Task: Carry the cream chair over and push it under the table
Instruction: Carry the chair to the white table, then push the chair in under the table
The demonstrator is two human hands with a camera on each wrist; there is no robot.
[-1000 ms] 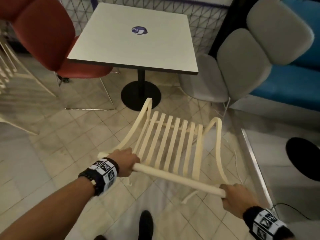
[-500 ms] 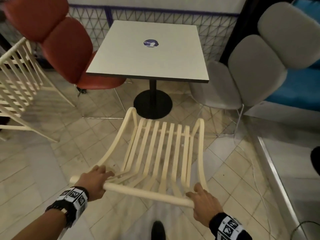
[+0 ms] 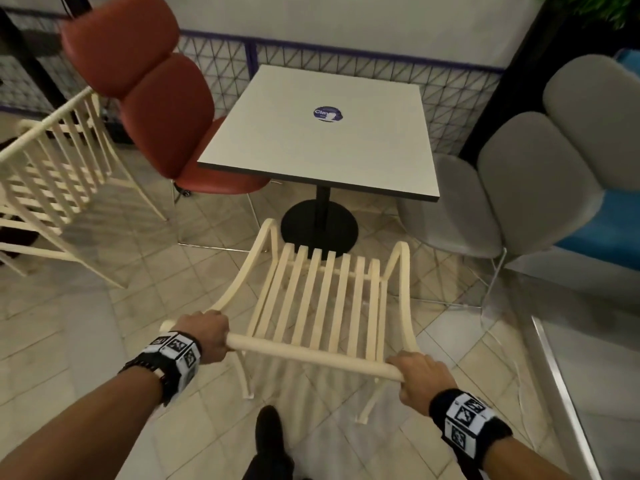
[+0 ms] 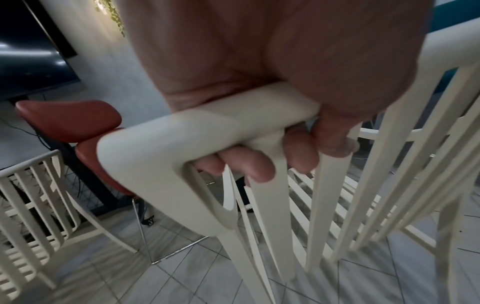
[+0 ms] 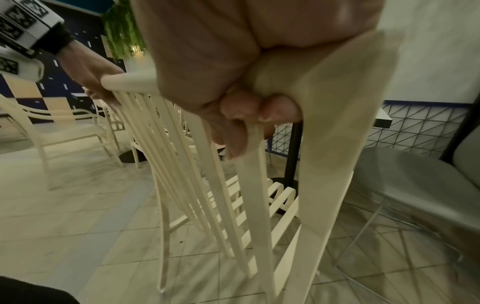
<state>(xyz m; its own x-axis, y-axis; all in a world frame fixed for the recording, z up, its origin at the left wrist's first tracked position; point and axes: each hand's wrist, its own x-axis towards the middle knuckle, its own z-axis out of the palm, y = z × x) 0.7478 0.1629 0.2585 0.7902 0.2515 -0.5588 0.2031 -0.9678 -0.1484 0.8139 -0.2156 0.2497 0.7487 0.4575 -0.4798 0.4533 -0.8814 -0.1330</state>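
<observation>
The cream slatted chair [image 3: 322, 299] stands just before me, its seat pointing at the table [image 3: 322, 140], a white square top on a black pedestal with a round base [image 3: 318, 226]. My left hand [image 3: 204, 337] grips the left end of the chair's top rail, and the left wrist view shows the fingers [image 4: 249, 164] curled under the rail [image 4: 207, 125]. At the rail's right end my right hand [image 3: 420, 377] grips too, with its fingertips [image 5: 241, 115] wrapped beneath the rail's corner. The chair's front edge reaches the pedestal base.
A red padded chair [image 3: 159, 109] sits at the table's left side and a grey one [image 3: 512, 181] at its right. Another cream slatted chair [image 3: 52, 174] stands far left. A mesh fence [image 3: 346, 67] runs behind the table. My dark shoe [image 3: 268, 431] is on the tiles.
The chair has swung round to face the table squarely and moved closer to it. Both hands kept their grip on the top rail, and my view has lifted toward the table.
</observation>
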